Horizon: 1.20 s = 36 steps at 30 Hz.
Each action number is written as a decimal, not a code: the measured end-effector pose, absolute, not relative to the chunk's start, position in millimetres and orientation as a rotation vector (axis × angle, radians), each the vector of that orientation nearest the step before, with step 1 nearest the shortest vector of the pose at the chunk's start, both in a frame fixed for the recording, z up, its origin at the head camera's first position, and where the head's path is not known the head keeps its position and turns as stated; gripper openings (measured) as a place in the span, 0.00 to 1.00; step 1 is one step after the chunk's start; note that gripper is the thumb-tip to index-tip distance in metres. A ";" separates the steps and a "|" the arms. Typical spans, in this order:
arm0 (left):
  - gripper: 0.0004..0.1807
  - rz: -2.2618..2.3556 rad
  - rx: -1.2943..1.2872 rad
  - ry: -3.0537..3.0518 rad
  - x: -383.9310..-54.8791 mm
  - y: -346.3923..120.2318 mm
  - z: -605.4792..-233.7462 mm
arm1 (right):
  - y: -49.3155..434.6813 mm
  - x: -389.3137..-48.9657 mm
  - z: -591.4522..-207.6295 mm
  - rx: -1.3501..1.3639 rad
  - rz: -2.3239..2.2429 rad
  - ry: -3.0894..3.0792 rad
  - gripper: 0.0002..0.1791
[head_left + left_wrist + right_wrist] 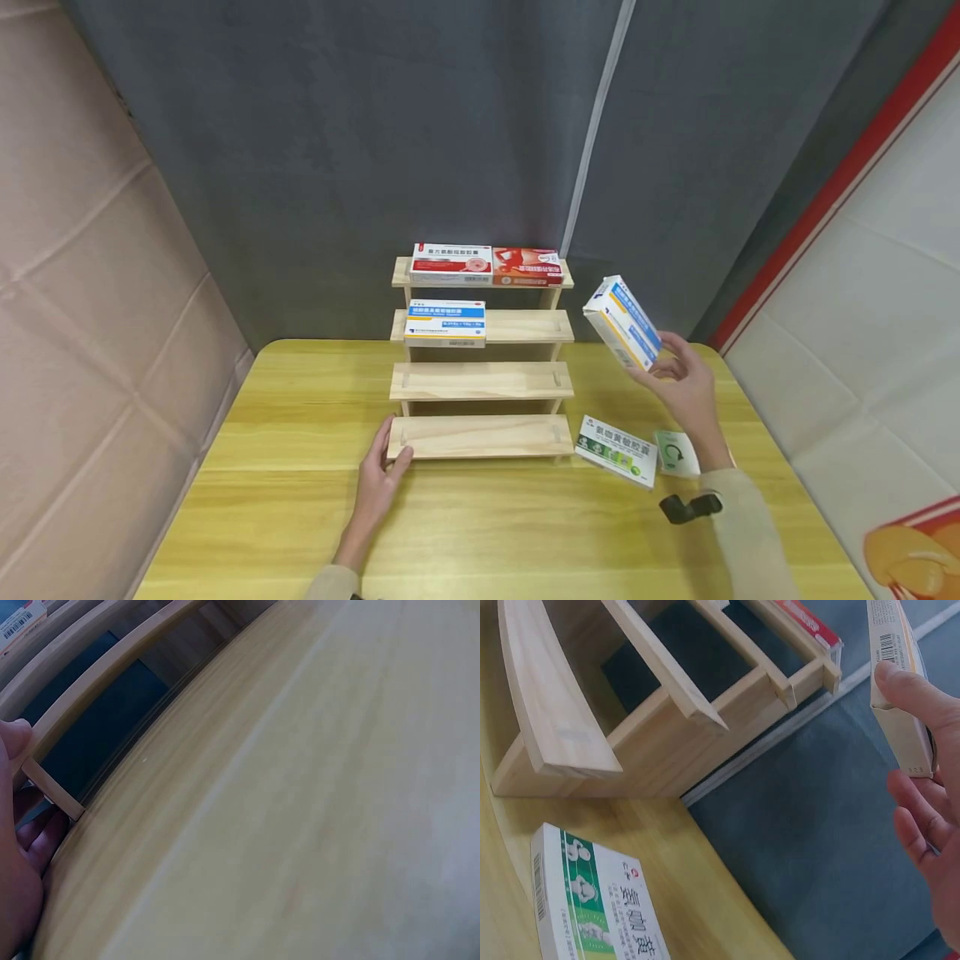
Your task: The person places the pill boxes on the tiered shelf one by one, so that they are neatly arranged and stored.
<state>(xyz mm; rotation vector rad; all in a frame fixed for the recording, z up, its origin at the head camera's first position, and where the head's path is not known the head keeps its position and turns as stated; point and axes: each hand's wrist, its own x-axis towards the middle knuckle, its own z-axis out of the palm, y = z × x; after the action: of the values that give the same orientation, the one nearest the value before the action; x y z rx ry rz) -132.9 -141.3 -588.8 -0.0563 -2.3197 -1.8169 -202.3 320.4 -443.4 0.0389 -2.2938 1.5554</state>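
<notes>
My right hand [686, 387] grips a white and blue medicine box [624, 323] by its lower end, tilted in the air right of the stepped wooden rack [482, 382]. In the right wrist view the thumb presses on the side of that medicine box [900, 697]. My left hand [378, 475] holds the left end of the rack's lowest shelf, thumb on top and fingers behind. A similar blue and white box [446, 323] lies on the second shelf from the top, at its left. Side by side on the top shelf are a white and red box [452, 265] and a red box [527, 267].
On the table [300, 533], right of the rack, lies a white and green medicine box [617, 451], with a small green and white packet [677, 454] beside it. A grey curtain [360, 150] hangs behind, and pale panels [885, 333] flank the table.
</notes>
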 end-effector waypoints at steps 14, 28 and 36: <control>0.37 -1.816 -0.047 -2.325 -131.0 -142.0 -586.6 | 283.7 -189.8 -395.2 0.241 1.412 -2.357 0.39; 0.37 -1.818 -0.037 -2.322 -132.2 -141.1 -587.3 | 271.8 -199.1 -399.8 0.383 1.360 -2.459 0.45; 0.37 -1.819 -0.036 -2.330 -131.2 -140.4 -585.3 | 278.6 -227.3 -433.3 0.373 1.463 -2.446 0.47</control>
<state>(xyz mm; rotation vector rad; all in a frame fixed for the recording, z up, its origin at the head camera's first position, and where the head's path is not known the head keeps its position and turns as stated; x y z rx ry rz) -131.2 -140.4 -585.3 -0.0363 -2.3302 -1.8186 -227.3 278.6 -433.3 0.3730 -2.4465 1.4634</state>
